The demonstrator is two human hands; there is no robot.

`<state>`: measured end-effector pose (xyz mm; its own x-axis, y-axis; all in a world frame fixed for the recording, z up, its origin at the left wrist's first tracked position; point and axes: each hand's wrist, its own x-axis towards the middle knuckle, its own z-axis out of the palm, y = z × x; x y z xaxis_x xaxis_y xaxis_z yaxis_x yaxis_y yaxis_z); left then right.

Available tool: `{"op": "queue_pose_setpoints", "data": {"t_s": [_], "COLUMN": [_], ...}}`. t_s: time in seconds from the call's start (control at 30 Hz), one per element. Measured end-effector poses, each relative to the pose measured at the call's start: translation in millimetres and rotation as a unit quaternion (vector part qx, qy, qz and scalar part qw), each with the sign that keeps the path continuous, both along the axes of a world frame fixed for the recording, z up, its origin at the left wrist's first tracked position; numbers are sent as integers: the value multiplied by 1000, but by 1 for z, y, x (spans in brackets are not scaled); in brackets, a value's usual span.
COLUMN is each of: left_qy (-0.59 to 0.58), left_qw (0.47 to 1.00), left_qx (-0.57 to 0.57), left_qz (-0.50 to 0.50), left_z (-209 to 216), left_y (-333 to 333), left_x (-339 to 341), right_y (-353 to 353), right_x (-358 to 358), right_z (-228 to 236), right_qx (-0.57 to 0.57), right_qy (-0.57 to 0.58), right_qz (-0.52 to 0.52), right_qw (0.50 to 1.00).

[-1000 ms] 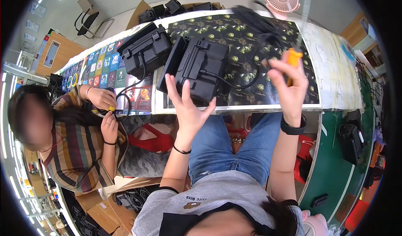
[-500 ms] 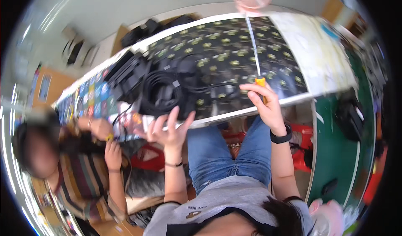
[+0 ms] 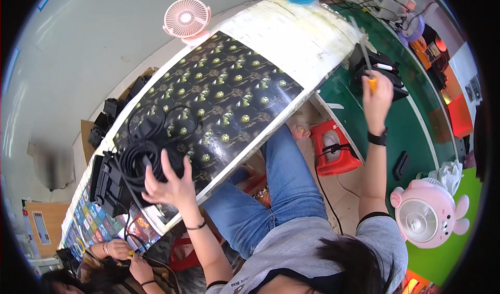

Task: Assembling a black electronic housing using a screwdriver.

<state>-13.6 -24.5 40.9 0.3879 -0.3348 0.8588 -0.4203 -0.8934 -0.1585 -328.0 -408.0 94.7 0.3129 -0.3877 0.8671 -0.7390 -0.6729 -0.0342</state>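
My right hand [image 3: 378,100] is closed round the yellow-orange handle of a screwdriver [image 3: 372,83]. The long metal shaft points up and away, over the green table's edge beside a black case [image 3: 391,79]. At the near edge of the patterned table my left hand [image 3: 169,184] has its fingers spread, holding nothing. Its fingertips are close to a coil of black cable [image 3: 136,161]; whether they touch it I cannot tell. Left of the coil lie black box-shaped devices [image 3: 107,182] with cords attached.
A pink fan [image 3: 186,19] stands at the far edge of the black patterned table [image 3: 229,93]. On the right are a green table [image 3: 359,118] and a pink animal-shaped fan [image 3: 422,216]. A red stool [image 3: 333,148] is below. A co-worker's hands [image 3: 130,257] work at lower left.
The view has turned to the right. My right hand has carried the screwdriver from over the patterned table to over the green one. My left hand stays spread near the cable coil.
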Motion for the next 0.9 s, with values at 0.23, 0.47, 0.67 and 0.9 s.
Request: {"op": "queue_pose_setpoints", "data": {"t_s": [0.23, 0.47, 0.67, 0.9], "left_qy": [47, 53, 45, 45], "left_qw": [998, 996, 995, 994], "left_qx": [-34, -58, -82, -80], "left_qz": [-9, -37, 21, 52], "left_z": [6, 9, 9, 8], "left_y": [-35, -37, -16, 7], "left_x": [39, 70, 88, 96], "right_y": [-43, -65, -47, -29], "right_x": [-52, -54, -55, -81], "right_z": [-34, -57, -58, -47], "right_qx": [24, -18, 58, 185], "right_qy": [3, -193, -535, -615], "right_qz": [-82, -75, 113, 270], "right_qw": [996, 978, 835, 717]}}
